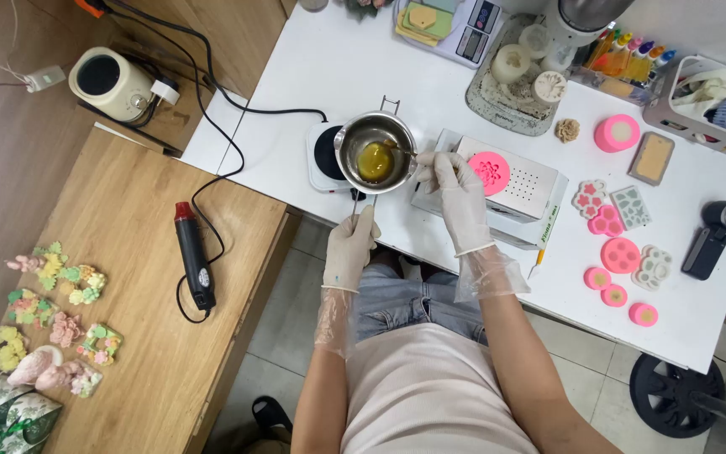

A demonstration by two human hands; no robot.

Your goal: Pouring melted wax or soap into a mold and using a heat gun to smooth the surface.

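Note:
A small steel pot (375,151) with yellow liquid stands on a black-topped hot plate (326,156) at the white table's (363,59) near edge. My left hand (352,247), in a white glove, grips the pot's long thin handle below the pot. My right hand (454,192), also gloved, holds a thin stirring stick whose tip dips into the yellow liquid. Just right of the pot, a round pink mould (490,172) lies on a white perforated box (514,185).
Several pink and white moulds (621,240) lie at the right. A scale (464,25), a tray of candles (523,80) and a basket (699,101) stand at the back. A wooden bench (128,252) at the left holds a heat gun (193,256) and pastel flower pieces (48,311).

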